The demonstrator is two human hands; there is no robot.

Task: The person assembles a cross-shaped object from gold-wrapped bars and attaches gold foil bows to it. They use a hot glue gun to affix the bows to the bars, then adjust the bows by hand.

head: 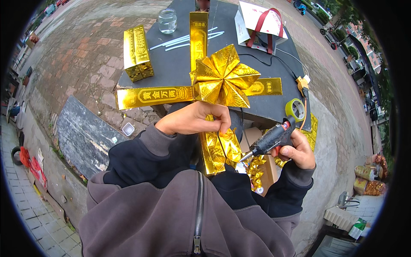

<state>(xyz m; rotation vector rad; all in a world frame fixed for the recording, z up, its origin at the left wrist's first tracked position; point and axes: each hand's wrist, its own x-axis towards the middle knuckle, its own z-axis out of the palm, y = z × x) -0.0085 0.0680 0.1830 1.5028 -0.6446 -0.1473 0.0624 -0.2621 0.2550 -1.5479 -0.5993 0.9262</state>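
My right hand (pixel 297 149) grips a black hot glue gun (pixel 271 138), its metal nozzle pointing down and left towards gold foil paper. My left hand (pixel 200 119) is bent just below a folded gold foil flower (pixel 224 78), thumb and forefinger pinched together near a thin dark cord; whether they hold it is unclear. Flat gold paper strips (pixel 154 97) extend left, up and right from behind the flower. A further gold strip (pixel 210 157) hangs down over my lap, with crumpled gold foil (pixel 230 144) on it.
The dark table (pixel 173 69) bears a gold paper stack (pixel 138 53), a glass jar (pixel 167 21), white glue sticks (pixel 188 39), a paper bag (pixel 260 27), green tape (pixel 294 110) and a power socket (pixel 302 85) with cords. A cardboard box (pixel 271 170) with gold foil pieces stands below, at right.
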